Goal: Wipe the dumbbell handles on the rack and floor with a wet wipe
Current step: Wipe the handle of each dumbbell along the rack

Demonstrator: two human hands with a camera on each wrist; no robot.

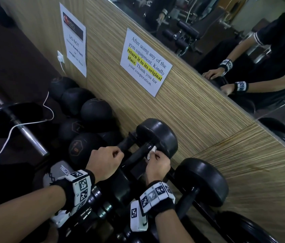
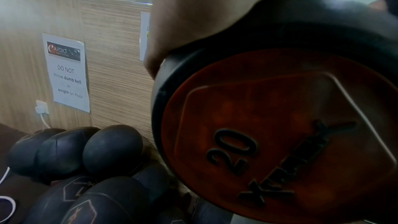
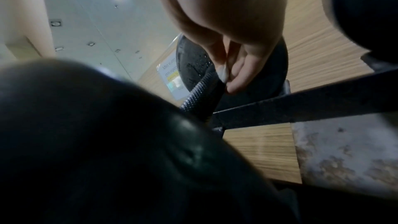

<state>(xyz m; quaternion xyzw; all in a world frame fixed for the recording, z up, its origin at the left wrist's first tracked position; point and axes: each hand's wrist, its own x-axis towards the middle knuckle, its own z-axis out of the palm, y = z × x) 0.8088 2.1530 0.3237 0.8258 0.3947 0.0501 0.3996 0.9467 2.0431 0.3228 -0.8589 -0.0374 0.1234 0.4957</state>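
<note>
Your right hand (image 1: 157,165) pinches the wet wipe (image 1: 151,152) on the 20 dumbbell's knurled handle (image 1: 139,154) while your left hand (image 1: 105,163), fingers curled, steadies its near end; the neighbouring rack dumbbell (image 1: 202,181) and floor dumbbells (image 1: 95,110) appear outstanding.

Gym: racked dumbbells (image 1: 157,135), medicine balls (image 1: 96,110), wall mirror (image 1: 225,23), equipment-return notice (image 1: 146,61).

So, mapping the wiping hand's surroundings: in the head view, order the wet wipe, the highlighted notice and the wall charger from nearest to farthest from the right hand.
1. wet wipe: pinched in the right hand, against the dumbbell handle.
2. highlighted notice: on the wood wall above.
3. wall charger: far upper left, beside the other notice.
</note>
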